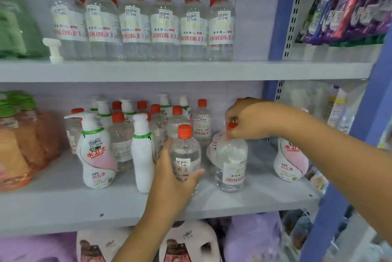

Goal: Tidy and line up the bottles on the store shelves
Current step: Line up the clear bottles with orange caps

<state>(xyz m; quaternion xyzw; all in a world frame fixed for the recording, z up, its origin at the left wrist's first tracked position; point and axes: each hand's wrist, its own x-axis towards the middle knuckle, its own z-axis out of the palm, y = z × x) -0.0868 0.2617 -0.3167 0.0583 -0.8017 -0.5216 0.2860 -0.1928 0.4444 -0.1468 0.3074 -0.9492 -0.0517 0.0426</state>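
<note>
1. Left hand (169,177) wraps a clear red-capped bottle (185,155), upright at the middle shelf (63,204) front.
2. Right hand (246,119) pinches the red cap of a second clear bottle (231,166) just beside it, also upright.
3. Two white pump bottles (95,151) stand left of them.
4. Top-shelf row of clear bottles (144,24) is lined up.
</note>
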